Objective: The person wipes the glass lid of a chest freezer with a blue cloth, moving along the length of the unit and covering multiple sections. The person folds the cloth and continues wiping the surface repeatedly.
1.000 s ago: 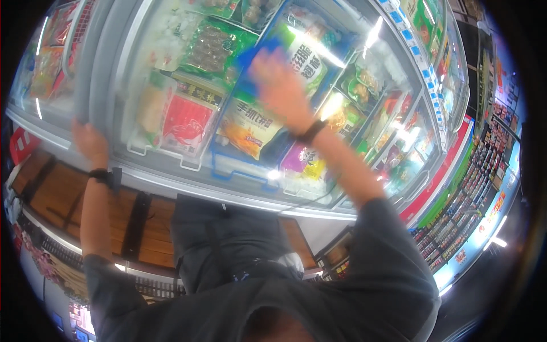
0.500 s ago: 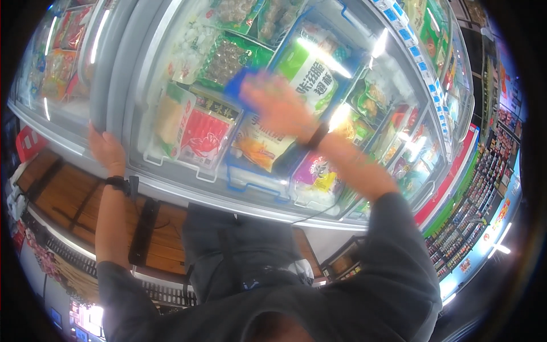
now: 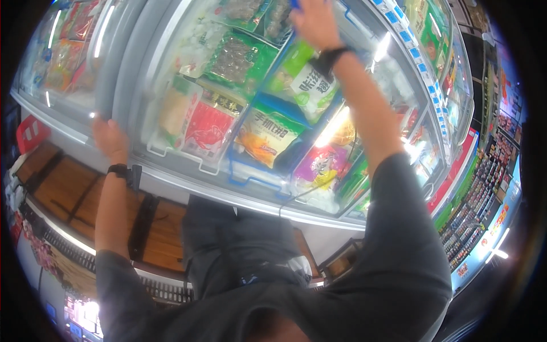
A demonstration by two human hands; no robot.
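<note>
My right hand [image 3: 317,25] is stretched to the far side of a chest freezer's glass lid [image 3: 188,122], pressing a blue cloth [image 3: 294,3] on it. Only a small part of the cloth shows at the upper edge of the picture. My left hand [image 3: 111,139], slightly blurred, rests with fingers extended on the grey freezer frame at the near left. Under the glass lie a green and white food bag [image 3: 310,85], a yellow and white bag [image 3: 268,137], a red packet [image 3: 208,125] and a green packet with a clear window [image 3: 236,60].
A second freezer section with packets [image 3: 62,62] is on the left. Blue and white price tags [image 3: 413,54] line the right frame. A thin dark cord [image 3: 302,195] crosses the front edge. Wooden shelving [image 3: 68,188] stands below left, and stocked shelves [image 3: 478,194] run along the right.
My right hand has slid away from me and to the right over the glass, carrying the blue cloth from the middle to the far side. My left hand stays nearly in place.
</note>
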